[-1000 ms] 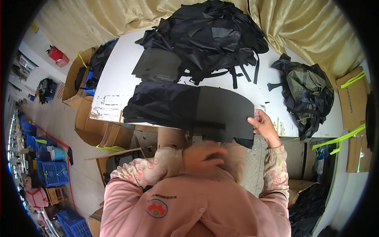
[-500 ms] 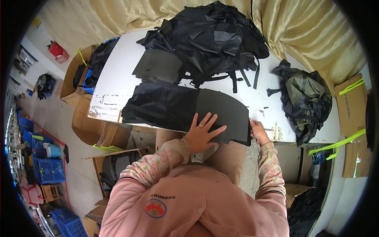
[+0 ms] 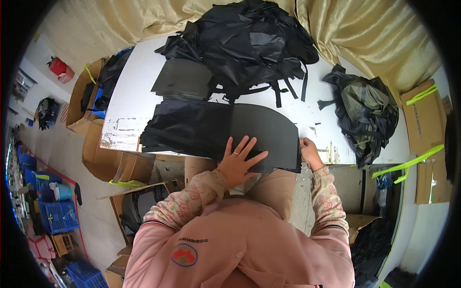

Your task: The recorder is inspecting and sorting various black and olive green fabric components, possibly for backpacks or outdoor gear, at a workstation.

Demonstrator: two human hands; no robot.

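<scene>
A dark grey sheet panel (image 3: 269, 126) with a rounded far right corner lies at the table's near edge and overhangs it slightly. Its left side meets black fabric pieces (image 3: 187, 128), laid flat. My left hand (image 3: 236, 164) rests on the panel's near left part, fingers spread, a ring on one of them. At the right edge of the panel, my right hand (image 3: 311, 153) has its thumb and fingertips pinched together on the rim. Darker layers show under the panel along that edge; how many is hidden.
Behind the panel are a stack of grey sheets (image 3: 181, 79) and a big heap of black fabric (image 3: 249, 48) with straps. A black and olive bundle (image 3: 362, 113) sits on the white table (image 3: 126, 103) at right. Cardboard boxes (image 3: 108, 153) stand left.
The whole view has shifted a little, so the table appears slightly further left. My left hand stays spread on the panel and my right hand stays at its right edge.
</scene>
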